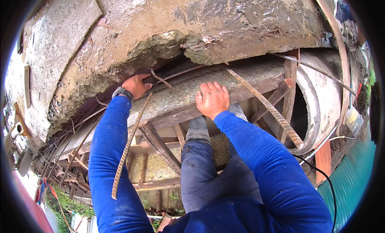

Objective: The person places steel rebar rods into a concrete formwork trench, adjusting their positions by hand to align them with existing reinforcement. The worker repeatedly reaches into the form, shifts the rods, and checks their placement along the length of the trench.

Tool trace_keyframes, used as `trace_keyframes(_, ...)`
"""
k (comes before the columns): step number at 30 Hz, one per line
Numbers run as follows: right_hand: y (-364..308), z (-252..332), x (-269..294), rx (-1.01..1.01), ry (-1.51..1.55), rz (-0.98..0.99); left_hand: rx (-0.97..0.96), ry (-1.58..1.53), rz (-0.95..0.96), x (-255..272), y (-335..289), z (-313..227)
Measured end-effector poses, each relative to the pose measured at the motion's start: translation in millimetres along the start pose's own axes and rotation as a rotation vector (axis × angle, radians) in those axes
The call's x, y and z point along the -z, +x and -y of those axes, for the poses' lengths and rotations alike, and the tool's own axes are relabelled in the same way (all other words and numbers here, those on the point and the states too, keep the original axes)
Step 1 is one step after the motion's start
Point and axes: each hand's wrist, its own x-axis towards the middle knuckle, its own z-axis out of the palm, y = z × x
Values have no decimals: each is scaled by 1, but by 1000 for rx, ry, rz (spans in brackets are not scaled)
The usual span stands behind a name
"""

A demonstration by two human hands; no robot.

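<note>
while i look down past my knees, my left hand point(135, 85) is closed on a thin bent wire point(159, 78) at the broken edge of the concrete slab point(168, 20). my right hand point(212, 99) lies open, fingers curled over the plywood panel point(188, 88). one rebar point(129, 142) hangs below the left hand; another rebar point(266, 106) slants just right of the right hand.

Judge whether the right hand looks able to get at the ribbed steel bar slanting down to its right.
Probably yes. The right hand rests flat on the plywood form, and the ribbed bar runs just beside it with nothing lying between them.
</note>
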Motion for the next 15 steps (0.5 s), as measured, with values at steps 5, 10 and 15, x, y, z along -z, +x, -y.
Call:
trace_keyframes(5, 0, 2, -1, -8, 1, 1, 47, 6, -15, -3, 2, 1)
trace_keyframes(10, -1, 0, -1, -19, -16, 2, 220, 86, -4, 9, -29, 1)
trace_keyframes(15, 0, 1, -2, -7, -17, -32, 319, 134, -53, 0, -55, 22)
